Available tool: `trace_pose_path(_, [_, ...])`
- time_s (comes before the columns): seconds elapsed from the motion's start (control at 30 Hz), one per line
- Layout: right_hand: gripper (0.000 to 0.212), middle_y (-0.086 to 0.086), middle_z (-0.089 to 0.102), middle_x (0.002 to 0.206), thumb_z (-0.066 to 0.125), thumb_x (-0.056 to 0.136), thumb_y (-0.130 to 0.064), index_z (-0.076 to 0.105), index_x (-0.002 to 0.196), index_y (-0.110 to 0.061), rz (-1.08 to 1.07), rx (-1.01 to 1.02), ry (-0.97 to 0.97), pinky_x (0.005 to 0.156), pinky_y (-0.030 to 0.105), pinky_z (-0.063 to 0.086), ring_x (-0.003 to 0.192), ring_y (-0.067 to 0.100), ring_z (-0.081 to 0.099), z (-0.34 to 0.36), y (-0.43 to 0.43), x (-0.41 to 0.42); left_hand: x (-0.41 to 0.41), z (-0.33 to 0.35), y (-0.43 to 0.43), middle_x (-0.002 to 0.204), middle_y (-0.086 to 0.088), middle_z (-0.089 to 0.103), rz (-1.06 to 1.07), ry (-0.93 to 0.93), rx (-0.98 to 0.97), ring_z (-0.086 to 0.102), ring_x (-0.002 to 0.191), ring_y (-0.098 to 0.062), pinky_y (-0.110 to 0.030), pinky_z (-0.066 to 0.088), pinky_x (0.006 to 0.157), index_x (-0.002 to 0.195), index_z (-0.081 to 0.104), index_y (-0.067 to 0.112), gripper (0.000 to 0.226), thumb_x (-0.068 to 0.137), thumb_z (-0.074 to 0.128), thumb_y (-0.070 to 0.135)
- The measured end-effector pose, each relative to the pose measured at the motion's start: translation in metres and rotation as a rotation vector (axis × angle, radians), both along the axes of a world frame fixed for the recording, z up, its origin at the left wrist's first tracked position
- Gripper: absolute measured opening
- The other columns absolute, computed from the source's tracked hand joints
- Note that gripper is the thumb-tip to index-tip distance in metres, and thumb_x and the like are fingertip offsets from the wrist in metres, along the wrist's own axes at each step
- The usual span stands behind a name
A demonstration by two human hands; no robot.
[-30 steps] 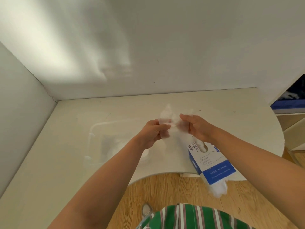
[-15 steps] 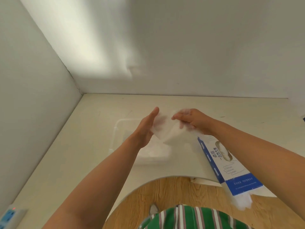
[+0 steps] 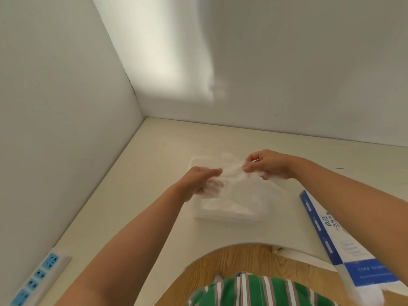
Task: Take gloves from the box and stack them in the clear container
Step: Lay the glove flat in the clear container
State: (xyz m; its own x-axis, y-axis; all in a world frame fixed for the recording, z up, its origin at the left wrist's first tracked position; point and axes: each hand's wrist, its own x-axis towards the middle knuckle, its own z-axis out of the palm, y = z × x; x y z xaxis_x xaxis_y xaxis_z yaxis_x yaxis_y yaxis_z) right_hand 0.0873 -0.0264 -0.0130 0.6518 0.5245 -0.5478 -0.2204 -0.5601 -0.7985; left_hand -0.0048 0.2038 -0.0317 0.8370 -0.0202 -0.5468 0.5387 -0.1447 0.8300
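**Q:** Where is the glove?
**A:** A thin, see-through glove (image 3: 234,174) is stretched between the two hands, directly above the clear container (image 3: 229,220). The container stands on the table (image 3: 136,191). The box (image 3: 329,230) lies to the right, apart from the container.

**Q:** What are the hands doing?
**A:** The right hand (image 3: 269,165) pinches one end between curled fingers and thumb. The left hand (image 3: 198,182) grips the other end. Its fingers appear to curl under the film, though blur leaves the exact hold uncertain.

**Q:** How will the glove handle?
**A:** Judged from its look, it is very light, limp and slippery, and likely to crumple or cling. Holding it by two opposite edges and keeping it taut should let it be lowered flat onto the pile of gloves (image 3: 231,206) lying in the container. Letting one end go too soon would probably make it fold over on itself.
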Motion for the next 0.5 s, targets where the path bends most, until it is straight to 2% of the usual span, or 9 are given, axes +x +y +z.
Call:
trace_pose_path(0.07, [0.012, 0.003, 0.056, 0.079, 0.07, 0.089, -0.015, 0.066, 0.099, -0.009, 0.096, -0.056, 0.043, 0.049, 0.021, 0.036, 0.056, 0.012, 0.039, 0.004, 0.009, 0.003, 0.006, 0.002, 0.008, 0.094, 0.0, 0.075, -0.028, 0.048, -0.033, 0.069, 0.086, -0.015, -0.028, 0.05, 0.081, 0.113, 0.068, 0.011, 0.05, 0.087, 0.062, 0.053])
trace_pose_path(0.13, [0.01, 0.002, 0.055, 0.078, 0.069, 0.089, -0.015, 0.066, 0.098, -0.011, 0.189, -0.126, 0.081, 0.049, 0.02, 0.035, 0.054, 0.011, 0.038, 0.007, 0.017, 0.005, 0.013, 0.001, 0.012, 0.101, -0.004, 0.075, -0.024, 0.081, -0.099, 0.07, 0.098, -0.02, -0.034, 0.051, 0.093, 0.116, 0.065, 0.01, 0.056, 0.086, 0.061, 0.057])
trace_pose_path(0.2, [0.012, 0.003, 0.06, 0.083, 0.071, 0.087, -0.017, 0.067, 0.097, -0.012, 0.243, -0.199, 0.03, 0.049, 0.021, 0.037, 0.054, 0.009, 0.043, 0.009, 0.023, 0.005, 0.016, -0.002, 0.011, 0.097, -0.007, 0.075, -0.036, 0.081, -0.048, 0.071, 0.089, -0.02, -0.033, 0.055, 0.087, 0.115, 0.064, 0.005, 0.049, 0.087, 0.066, 0.046])
trace_pose_path(0.27, [0.016, 0.006, 0.067, 0.088, 0.074, 0.084, -0.019, 0.068, 0.098, -0.013, 0.232, -0.258, -0.099, 0.052, 0.022, 0.041, 0.056, 0.008, 0.05, 0.006, 0.029, 0.006, 0.016, -0.008, 0.006, 0.086, -0.008, 0.072, -0.055, 0.037, 0.076, 0.068, 0.069, -0.016, -0.027, 0.058, 0.069, 0.107, 0.067, 0.0, 0.031, 0.09, 0.069, 0.025])
trace_pose_path(0.33, [0.024, 0.007, 0.07, 0.095, 0.076, 0.081, -0.022, 0.067, 0.101, -0.015, 0.175, -0.278, -0.222, 0.061, 0.024, 0.047, 0.068, 0.013, 0.057, 0.001, 0.037, 0.005, 0.016, -0.017, 0.001, 0.079, -0.008, 0.066, -0.04, -0.016, 0.182, 0.064, 0.058, -0.014, -0.024, 0.056, 0.056, 0.098, 0.065, 0.002, 0.012, 0.092, 0.063, 0.013])
trace_pose_path(0.37, [0.028, 0.005, 0.068, 0.098, 0.078, 0.08, -0.024, 0.065, 0.104, -0.016, 0.143, -0.275, -0.327, 0.068, 0.026, 0.049, 0.076, 0.014, 0.059, -0.002, 0.041, 0.003, 0.017, -0.021, -0.001, 0.077, -0.007, 0.064, -0.029, -0.047, 0.256, 0.063, 0.055, -0.015, -0.025, 0.054, 0.053, 0.095, 0.062, 0.006, 0.007, 0.093, 0.058, 0.011])
trace_pose_path(0.43, [0.032, 0.0, 0.062, 0.101, 0.078, 0.078, -0.028, 0.065, 0.106, -0.02, 0.08, -0.257, -0.713, 0.081, 0.028, 0.046, 0.09, 0.015, 0.056, -0.009, 0.051, -0.004, 0.019, -0.027, -0.007, 0.079, -0.005, 0.064, -0.057, -0.128, 0.503, 0.064, 0.057, -0.018, -0.029, 0.054, 0.054, 0.093, 0.057, 0.01, 0.01, 0.096, 0.048, 0.014])
trace_pose_path(0.5, [0.02, -0.003, 0.06, 0.094, 0.074, 0.078, -0.024, 0.067, 0.096, -0.02, 0.021, -0.142, -1.05, 0.081, 0.029, 0.041, 0.088, 0.013, 0.052, -0.011, 0.062, -0.018, 0.02, -0.031, -0.011, 0.085, -0.005, 0.064, -0.131, -0.228, 0.764, 0.062, 0.069, -0.022, -0.035, 0.053, 0.062, 0.097, 0.054, 0.011, 0.015, 0.098, 0.041, 0.016])
